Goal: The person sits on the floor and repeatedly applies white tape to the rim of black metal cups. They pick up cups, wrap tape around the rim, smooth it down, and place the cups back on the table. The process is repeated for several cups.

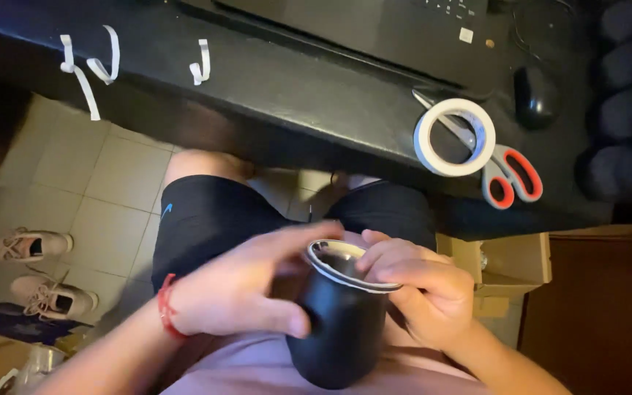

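Both hands, left (232, 292) and right (422, 289), grip black cup (338, 329); contents unseen.

Laptop (374, 25) cut off at top edge — scissors (502, 172) partly hidden under tape roll (455, 137).

Dim room, lit warmly from above. Pale tiled floor (104, 183) on the left, with two pinkish shoes (34, 271) near the left edge. Dark desk (294, 95) across the far side, tape strips (93, 66) hanging off its edge. On the desk: laptop (374, 25), mouse (535, 95), tape roll (455, 137), scissors (502, 172). Cardboard box (506, 267) under the desk, right.
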